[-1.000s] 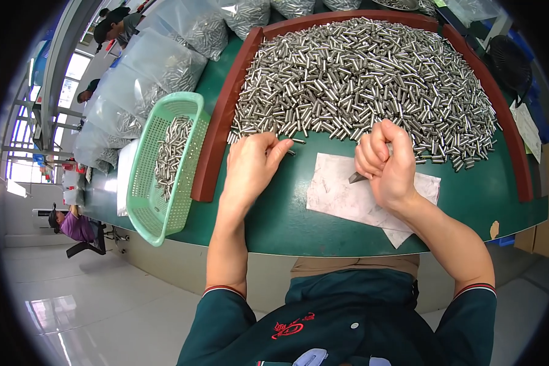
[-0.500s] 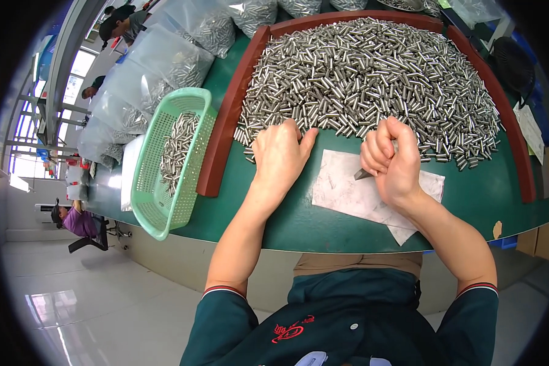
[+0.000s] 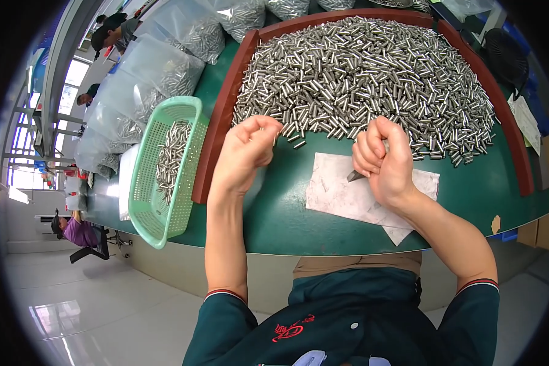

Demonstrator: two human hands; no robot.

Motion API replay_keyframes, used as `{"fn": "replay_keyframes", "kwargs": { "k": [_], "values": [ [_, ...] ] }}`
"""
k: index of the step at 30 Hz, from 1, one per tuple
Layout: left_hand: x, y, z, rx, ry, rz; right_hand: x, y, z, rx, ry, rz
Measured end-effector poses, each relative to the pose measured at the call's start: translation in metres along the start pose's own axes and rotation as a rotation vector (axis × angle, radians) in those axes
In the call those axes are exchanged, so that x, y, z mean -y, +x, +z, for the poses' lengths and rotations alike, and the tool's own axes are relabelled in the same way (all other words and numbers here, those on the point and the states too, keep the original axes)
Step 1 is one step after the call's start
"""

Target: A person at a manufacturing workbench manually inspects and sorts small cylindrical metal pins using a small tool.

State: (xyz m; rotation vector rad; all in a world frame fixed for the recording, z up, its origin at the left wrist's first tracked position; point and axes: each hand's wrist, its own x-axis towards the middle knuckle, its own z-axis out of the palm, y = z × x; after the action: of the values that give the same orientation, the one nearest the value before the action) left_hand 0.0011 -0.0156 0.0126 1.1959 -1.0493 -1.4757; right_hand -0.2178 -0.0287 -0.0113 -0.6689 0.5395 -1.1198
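A large heap of short shiny metal pins point(image 3: 366, 73) covers the far part of the green table point(image 3: 280, 201). At the heap's near left edge my left hand point(image 3: 245, 155) is raised a little, fingers curled in. Whatever it holds is hidden in the palm. My right hand point(image 3: 385, 163) is closed in a fist around a dark tool point(image 3: 355, 175), of which only a flat, pointed end sticks out below the fingers. Under that fist lies a stained white cloth point(image 3: 332, 189). A few loose pins point(image 3: 296, 141) lie between the two hands.
Dark red wooden rails point(image 3: 222, 122) fence the heap. To the left stands a pale green plastic basket point(image 3: 141, 201) with some pins in it. Clear bags of pins point(image 3: 177, 73) line the table's far left side. A black fan point(image 3: 506, 61) stands right. Other people sit farther left.
My left hand has drawn back left from the heap's edge and turned, its fingers now curled. My right hand stays nearly in place over the cloth. The whole view has shifted slightly.
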Motion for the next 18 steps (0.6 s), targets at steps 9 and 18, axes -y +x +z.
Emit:
{"fn": "replay_keyframes", "kwargs": {
  "k": [9,18],
  "values": [
    [0.007,0.004,0.002,-0.182,0.166,0.022,-0.001,0.001,0.002,-0.013,0.004,0.000],
    [0.024,0.005,0.025,-0.304,1.263,0.285,-0.001,0.002,0.003,-0.017,0.006,-0.005]
  ]
}}
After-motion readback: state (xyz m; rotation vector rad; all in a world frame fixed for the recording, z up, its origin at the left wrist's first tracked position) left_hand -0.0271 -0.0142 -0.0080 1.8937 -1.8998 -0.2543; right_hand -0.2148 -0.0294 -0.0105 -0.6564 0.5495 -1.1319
